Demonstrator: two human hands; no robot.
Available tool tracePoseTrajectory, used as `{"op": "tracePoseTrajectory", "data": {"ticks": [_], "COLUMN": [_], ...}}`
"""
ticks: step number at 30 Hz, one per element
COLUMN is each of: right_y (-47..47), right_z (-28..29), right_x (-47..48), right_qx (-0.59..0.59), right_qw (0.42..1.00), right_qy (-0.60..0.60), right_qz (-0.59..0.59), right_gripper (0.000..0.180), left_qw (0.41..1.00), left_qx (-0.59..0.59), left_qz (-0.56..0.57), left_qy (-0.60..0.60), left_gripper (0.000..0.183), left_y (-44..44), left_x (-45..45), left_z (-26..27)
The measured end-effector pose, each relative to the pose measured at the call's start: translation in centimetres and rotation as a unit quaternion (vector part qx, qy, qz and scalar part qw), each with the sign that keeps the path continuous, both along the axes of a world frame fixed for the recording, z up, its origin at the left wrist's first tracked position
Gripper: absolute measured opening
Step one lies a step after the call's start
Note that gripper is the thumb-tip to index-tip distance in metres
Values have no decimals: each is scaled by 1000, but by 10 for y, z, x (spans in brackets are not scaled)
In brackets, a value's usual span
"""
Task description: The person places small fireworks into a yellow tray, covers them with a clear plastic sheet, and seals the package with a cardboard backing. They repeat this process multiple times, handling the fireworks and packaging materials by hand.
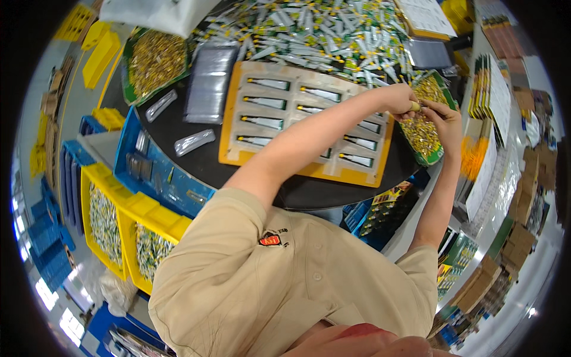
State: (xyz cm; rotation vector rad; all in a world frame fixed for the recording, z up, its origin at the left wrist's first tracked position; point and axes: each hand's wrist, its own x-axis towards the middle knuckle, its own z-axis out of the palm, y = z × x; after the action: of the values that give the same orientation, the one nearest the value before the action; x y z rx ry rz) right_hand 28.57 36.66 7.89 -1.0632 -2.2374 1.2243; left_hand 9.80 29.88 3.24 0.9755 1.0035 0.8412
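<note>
Over the right part of the table, my left hand and my right hand meet at the fingertips. Between them is a small yellowish piece, mostly covered by fingers, so its kind is unclear. Directly beneath is a green box of small yellow-gold pieces. My left forearm crosses above a yellow-edged board with pale slots. Small white glue-like tubes with yellow caps lie in its slots in two columns; the arm hides some of them.
A pile of loose tubes covers the table's far side. Clear plastic blisters are stacked left of the board, near another green box of yellow-gold pieces. A blue tray and yellow bins of tubes flank the left edge. Cards stand at right.
</note>
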Motion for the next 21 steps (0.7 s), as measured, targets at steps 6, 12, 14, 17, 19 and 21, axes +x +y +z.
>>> {"op": "tracePoseTrajectory", "data": {"ticks": [6, 12, 14, 17, 19, 21], "right_y": [-97, -179, -178, -169, -157, -155], "right_z": [-33, -63, -74, -85, -94, -98], "right_x": [-97, -189, -208, -230, -240, -243], "right_qx": [17, 124, 149, 279, 405, 436], "right_qw": [990, 961, 967, 948, 902, 886], "right_qy": [-34, 84, 113, 112, 102, 100], "right_qz": [134, 231, 173, 106, 110, 121], "right_gripper": [25, 15, 12, 10, 11, 16], "left_qw": [896, 856, 837, 809, 819, 829], "left_qx": [221, 115, 61, 50, 56, 71], "left_qz": [123, 250, 315, 404, 421, 436], "left_qy": [365, 437, 443, 425, 385, 343], "left_gripper": [21, 21, 25, 17, 14, 13], "left_y": [-148, -275, -296, -316, -320, -321], "left_x": [-86, -141, -156, -171, -166, -159], "left_z": [-19, -12, -3, -8, -10, -15]}}
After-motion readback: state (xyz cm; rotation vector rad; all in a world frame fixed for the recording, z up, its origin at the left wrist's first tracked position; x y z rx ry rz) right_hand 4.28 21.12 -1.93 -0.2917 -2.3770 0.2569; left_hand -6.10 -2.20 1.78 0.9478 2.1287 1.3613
